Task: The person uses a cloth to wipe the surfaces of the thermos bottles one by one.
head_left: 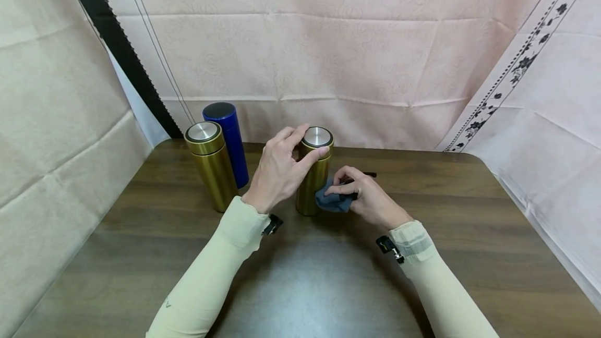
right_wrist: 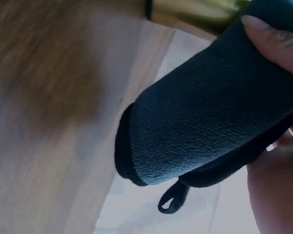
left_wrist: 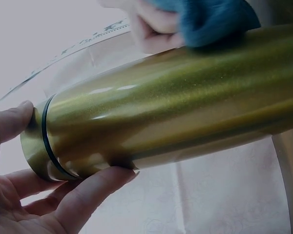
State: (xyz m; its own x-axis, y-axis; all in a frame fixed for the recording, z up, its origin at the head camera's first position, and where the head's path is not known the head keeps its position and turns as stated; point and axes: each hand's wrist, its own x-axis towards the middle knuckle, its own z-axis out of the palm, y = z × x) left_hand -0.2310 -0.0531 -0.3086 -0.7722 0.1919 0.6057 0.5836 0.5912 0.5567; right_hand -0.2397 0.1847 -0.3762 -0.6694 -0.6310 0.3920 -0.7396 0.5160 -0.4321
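Observation:
A gold thermos flask (head_left: 312,184) with a silver-topped lid stands upright near the back of the table. My left hand (head_left: 281,168) grips it around the lid, thumb on one side and fingers on the other, as the left wrist view shows at the flask's lid end (left_wrist: 36,136). Between thumb and fingers, my right hand (head_left: 371,197) holds a folded blue-grey cloth (head_left: 333,200) against the flask's lower right side. In the right wrist view the cloth (right_wrist: 200,107) has a dark edging and a small hanging loop (right_wrist: 173,197).
To the left stands a second gold flask (head_left: 213,171), with a blue flask (head_left: 232,140) close behind it. All are on a brown wooden table (head_left: 300,275). Pale fabric (head_left: 352,67) hangs along the table's back edge, and more fabric (head_left: 61,145) hangs at the left.

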